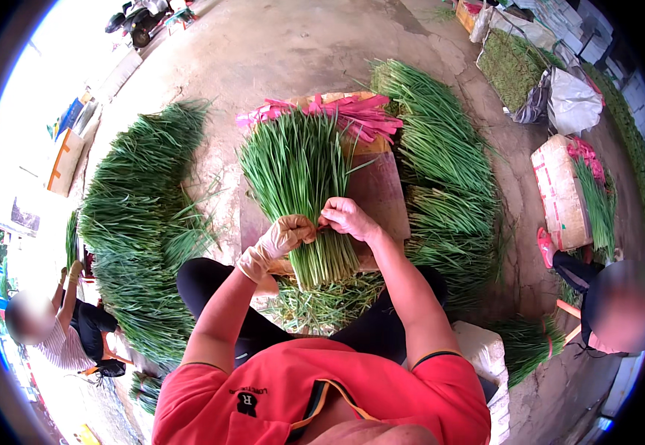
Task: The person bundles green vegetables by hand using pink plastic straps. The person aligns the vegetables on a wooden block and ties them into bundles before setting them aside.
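A thick bundle of garlic chives (293, 163) lies across a board (382, 189) in front of me, leaf tips pointing away and pale cut ends toward me. My left hand (284, 237), in a cream glove, is closed at the bundle's lower part. From the other side my bare right hand (348, 217) pinches beside it, the two hands almost meeting. Between the fingers a bit of reddish tie (320, 224) shows against the stalks; most of it is hidden by the hands. Loose pink strips (359, 115) lie at the board's far end, past the leaf tips.
Long heaps of chives flank me on the left (133, 215) and right (445, 170). Chive scraps (322, 300) lie below the bundle. One person (63, 319) sits at far left, another (612, 304) at far right near a box (560, 193) with chives. A white bag (574, 100) stands back right.
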Tool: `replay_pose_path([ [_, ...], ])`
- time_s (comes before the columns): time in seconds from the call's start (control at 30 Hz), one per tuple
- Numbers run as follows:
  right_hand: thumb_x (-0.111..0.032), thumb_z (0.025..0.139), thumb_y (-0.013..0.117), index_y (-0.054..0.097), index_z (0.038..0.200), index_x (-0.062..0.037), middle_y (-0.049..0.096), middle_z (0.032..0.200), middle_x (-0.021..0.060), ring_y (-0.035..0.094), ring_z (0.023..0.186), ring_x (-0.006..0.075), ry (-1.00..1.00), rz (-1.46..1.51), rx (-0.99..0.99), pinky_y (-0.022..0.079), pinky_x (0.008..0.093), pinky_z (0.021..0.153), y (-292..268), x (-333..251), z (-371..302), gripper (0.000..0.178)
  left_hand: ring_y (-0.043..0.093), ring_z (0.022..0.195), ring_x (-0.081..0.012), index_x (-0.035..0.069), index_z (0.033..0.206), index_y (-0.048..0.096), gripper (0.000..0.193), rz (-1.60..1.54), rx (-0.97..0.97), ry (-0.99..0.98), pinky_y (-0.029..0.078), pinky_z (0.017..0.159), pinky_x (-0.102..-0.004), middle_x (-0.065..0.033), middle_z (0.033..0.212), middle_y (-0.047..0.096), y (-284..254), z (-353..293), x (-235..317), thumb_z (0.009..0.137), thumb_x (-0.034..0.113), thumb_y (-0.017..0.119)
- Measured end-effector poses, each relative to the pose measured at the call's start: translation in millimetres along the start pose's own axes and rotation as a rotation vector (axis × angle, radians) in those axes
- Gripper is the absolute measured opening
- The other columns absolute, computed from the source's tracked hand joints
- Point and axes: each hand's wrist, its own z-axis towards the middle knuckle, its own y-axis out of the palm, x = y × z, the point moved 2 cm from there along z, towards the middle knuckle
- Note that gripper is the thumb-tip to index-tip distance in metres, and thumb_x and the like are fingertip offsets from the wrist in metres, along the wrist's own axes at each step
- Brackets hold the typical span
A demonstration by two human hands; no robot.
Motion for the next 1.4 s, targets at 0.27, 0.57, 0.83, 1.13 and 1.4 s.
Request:
replay_pose_path([
  [0.27,-0.015,0.080,0.049,0.049,0.073,-0.0049,0.055,0.067,0.0052,0.041,0.042,0.0039,-0.010,0.042,0.036,0.030,0.0155,0.033,-10,-7,-3,0.012,0.039,0.041,-0.0037,0.003,0.075,0.056,0.013,-0.104,0.079,0.019,0.029,0.036,-0.0176,0.0001,0.063,0.054,3,-3,2,0.078,0.015,0.050],
  [0.57,-0.061,0.076,0.029,0.049,0.085,0.0129,0.050,0.086,0.0342,0.047,0.090,0.0430,0.142,-1.122,0.699,0.037,0.0428,0.080,-19,-18,-3,0.077,0.055,0.063,-0.0185,-0.003,0.107,0.042,0.062,-0.215,0.536,-0.183,0.047,0.057,-0.0294,-0.0126,0.071,0.056,-47,-4,-53,0.078,0.052,0.041],
  [0.83,-0.069,0.069,0.032,0.050,0.099,0.0103,0.053,0.094,0.0253,0.052,0.089,0.0330,0.021,-0.667,0.686,0.039,0.0354,0.079,-66,27,41,0.087,0.046,0.101,-0.0270,-0.009,0.113,0.037,0.074,0.088,0.432,0.113,0.034,0.087,-0.0291,-0.0217,0.106,0.049,-27,31,1,0.078,0.055,0.037],
  [1.13,-0.067,0.071,0.030,0.046,0.107,0.0045,0.052,0.100,0.0211,0.052,0.090,0.0279,0.107,0.079,0.291,0.040,0.0342,0.079,-25,20,14,0.082,0.054,0.079,-0.0249,0.007,0.119,0.038,0.054,0.441,0.493,0.398,0.042,0.070,-0.0278,-0.0154,0.099,0.054,-5,-15,111,0.079,0.041,0.046],
  [1.4,-0.061,0.078,0.025,0.017,0.125,0.0049,0.016,0.132,0.0188,0.014,0.123,0.0247,0.327,-0.569,0.537,0.013,0.0314,0.099,-9,32,-52,0.082,0.049,0.088,-0.0193,0.001,0.120,0.034,0.051,-0.432,0.884,0.030,0.037,0.079,-0.0264,-0.0129,0.103,0.049,-11,-26,-88,0.083,0.034,0.043],
])
